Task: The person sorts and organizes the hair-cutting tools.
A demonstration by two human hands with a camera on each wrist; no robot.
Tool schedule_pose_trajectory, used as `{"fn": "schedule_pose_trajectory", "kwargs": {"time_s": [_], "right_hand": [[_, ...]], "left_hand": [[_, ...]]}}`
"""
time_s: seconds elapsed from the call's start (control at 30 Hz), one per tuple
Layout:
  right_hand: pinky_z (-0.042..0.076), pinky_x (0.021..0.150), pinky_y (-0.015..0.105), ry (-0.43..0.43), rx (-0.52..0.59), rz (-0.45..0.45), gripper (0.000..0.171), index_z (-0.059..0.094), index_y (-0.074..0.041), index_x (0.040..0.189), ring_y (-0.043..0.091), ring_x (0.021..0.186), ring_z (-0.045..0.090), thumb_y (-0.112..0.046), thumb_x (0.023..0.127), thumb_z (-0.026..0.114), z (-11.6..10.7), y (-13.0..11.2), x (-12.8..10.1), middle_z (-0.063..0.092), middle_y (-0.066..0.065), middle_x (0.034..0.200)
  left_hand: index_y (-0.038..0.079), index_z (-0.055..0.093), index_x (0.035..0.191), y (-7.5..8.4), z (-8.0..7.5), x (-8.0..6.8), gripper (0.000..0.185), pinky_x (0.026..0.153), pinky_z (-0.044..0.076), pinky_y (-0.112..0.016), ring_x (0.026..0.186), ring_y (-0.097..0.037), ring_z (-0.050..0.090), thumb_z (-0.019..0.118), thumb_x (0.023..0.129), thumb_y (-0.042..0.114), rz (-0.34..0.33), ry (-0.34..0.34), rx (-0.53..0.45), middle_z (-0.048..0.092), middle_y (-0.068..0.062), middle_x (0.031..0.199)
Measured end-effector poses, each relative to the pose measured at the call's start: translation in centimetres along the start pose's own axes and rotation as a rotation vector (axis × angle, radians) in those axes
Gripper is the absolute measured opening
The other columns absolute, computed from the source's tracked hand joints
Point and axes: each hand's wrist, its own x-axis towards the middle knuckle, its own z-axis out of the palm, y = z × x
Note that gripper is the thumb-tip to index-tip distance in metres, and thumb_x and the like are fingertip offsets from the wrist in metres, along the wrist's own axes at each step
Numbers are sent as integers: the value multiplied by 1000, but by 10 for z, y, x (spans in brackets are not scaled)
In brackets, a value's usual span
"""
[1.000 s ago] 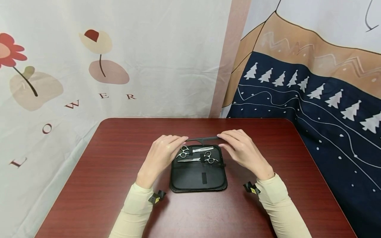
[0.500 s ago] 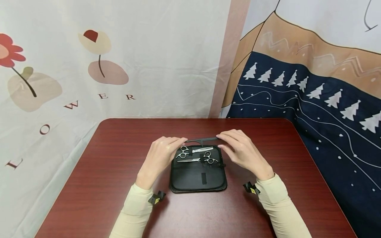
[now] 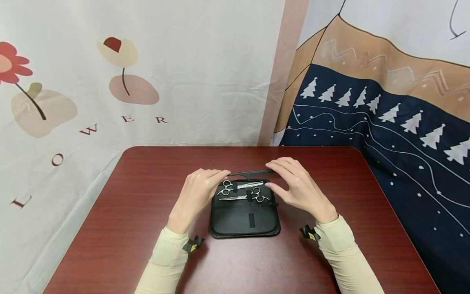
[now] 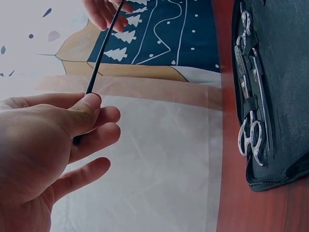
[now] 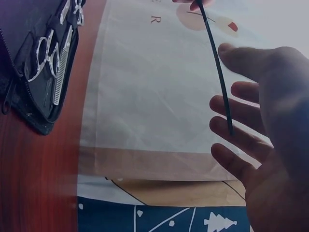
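My left hand (image 3: 198, 194) pinches one end of a thin black comb (image 3: 253, 172) between thumb and fingers. It is seen nearly edge-on in both wrist views, and its teeth do not show there. The comb's other end lies against the straight fingers of my right hand (image 3: 301, 190). In the right wrist view, the right thumb (image 5: 236, 58) stands away from the comb. Below the hands lies a black zip case (image 3: 235, 222). Strapped in its upper part are silver thinning scissors (image 3: 251, 185) with a toothed blade and, nearer me, plain scissors (image 3: 233, 198).
The case rests on a reddish-brown table (image 3: 128, 228). Behind the table hangs a white cloth (image 3: 205, 81) with flowers and letters, beside a navy cloth (image 3: 396, 139) with white trees. A black strap with a small device (image 3: 193, 243) is on each wrist.
My right thumb has come away from the comb, and the right hand has spread and moved slightly left. The left hand stays nearly still, holding the comb.
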Motion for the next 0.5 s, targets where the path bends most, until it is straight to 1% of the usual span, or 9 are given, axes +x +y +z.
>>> {"fn": "schedule_pose_trajectory", "kwargs": {"time_s": [0.13,0.23,0.33,0.5], "right_hand": [[49,123,56,-14,-5,15,74,68,-9,152,37,142,63,-20,86,99,0,0,-1,73,13,148],[44,128,60,-35,-8,27,83,63,-10,158,40,150,57,-26,85,99,0,0,0,68,15,156],[41,131,62,-65,-5,45,88,59,-11,162,40,156,52,-33,86,98,0,0,0,63,14,163],[36,135,62,-114,7,86,93,54,-15,167,37,164,45,-42,88,95,-1,-1,1,56,10,171]], "left_hand": [[13,87,118,0,0,1,25,62,56,-36,80,-21,81,85,96,1,-4,-20,-6,88,-2,101],[13,87,119,1,-1,1,25,65,60,-37,83,-20,82,85,96,3,-19,-40,-18,88,-1,102],[13,87,120,1,-2,1,25,68,62,-38,84,-20,83,85,96,4,-37,-57,-25,89,-1,103],[14,87,119,0,-3,1,23,66,61,-38,81,-20,81,86,97,7,-45,-63,-31,89,0,102]]}}
